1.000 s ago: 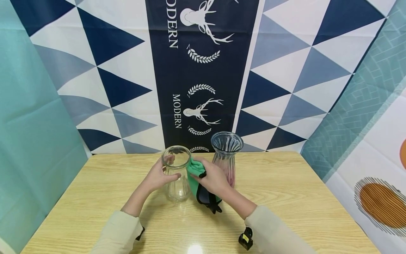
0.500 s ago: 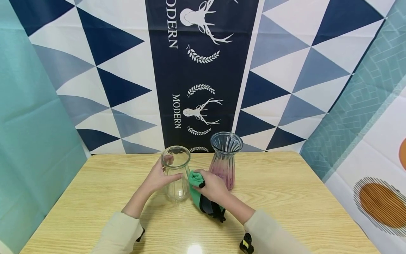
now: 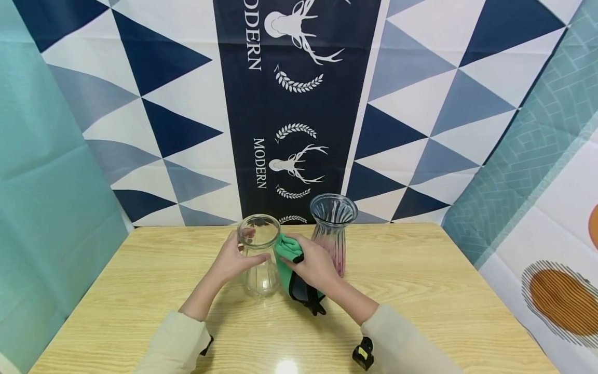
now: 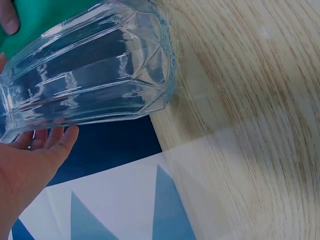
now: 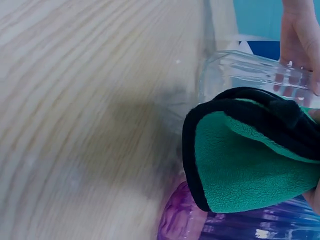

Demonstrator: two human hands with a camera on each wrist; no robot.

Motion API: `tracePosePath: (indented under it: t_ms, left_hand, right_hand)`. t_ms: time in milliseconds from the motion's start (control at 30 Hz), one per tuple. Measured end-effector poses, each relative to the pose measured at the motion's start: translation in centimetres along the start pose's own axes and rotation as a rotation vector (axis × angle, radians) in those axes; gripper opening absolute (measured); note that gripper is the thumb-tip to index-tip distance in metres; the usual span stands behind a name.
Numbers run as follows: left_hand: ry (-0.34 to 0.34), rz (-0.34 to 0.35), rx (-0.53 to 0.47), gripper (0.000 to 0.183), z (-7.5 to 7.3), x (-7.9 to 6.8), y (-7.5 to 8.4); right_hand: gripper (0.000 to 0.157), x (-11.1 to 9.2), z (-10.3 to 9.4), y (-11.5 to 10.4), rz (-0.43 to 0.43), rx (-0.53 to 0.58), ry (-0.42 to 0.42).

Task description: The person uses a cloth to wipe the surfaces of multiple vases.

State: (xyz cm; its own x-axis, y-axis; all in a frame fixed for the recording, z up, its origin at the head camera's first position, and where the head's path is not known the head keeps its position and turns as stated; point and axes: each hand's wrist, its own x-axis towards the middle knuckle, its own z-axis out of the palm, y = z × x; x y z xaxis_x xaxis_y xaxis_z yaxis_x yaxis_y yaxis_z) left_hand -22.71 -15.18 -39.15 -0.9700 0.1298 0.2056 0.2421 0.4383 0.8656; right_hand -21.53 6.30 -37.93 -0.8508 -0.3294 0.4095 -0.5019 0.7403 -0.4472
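A clear glass vase (image 3: 261,278) with faceted sides stands upright on the table. My left hand (image 3: 235,258) grips it around the neck from the left, thumb in front and fingers behind. In my right hand (image 3: 314,262) is a bunched green cloth (image 3: 286,248) with black edging, held against the vase's right side near the rim. The right wrist view shows the fuzzy green cloth (image 5: 240,165) hanging from the fingers in a fold. Just behind the right hand stands a second glass vase (image 3: 333,221), blue at the flared top and pink below, partly hidden by that hand.
The pale wooden table (image 3: 420,291) runs back to a patterned cloth backdrop (image 3: 299,104) with navy, white and grey shapes. A teal cloth (image 3: 56,182) closes the left side. Small black devices (image 3: 363,353) sit at the wrists.
My right hand with the cloth slides down and right along the vase's side, then back up to about where it was. The left hand and both vases hold their places.
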Motion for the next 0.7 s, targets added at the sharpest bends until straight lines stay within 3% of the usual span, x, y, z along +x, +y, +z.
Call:
tracePosePath:
  t_ms: [367,700]
  left_hand:
    - [-0.006,-0.018,-0.025,0.079,-0.3,-0.2,0.1]
    - [-0.013,0.005,-0.043,0.071,-0.2,-0.2,-0.1]
  right_hand:
    - [0.053,-0.2,0.4,-0.2,0.022,0.015,-0.074]
    - [0.051,-1.0,1.4,1.1,0.065,-0.037,-0.258]
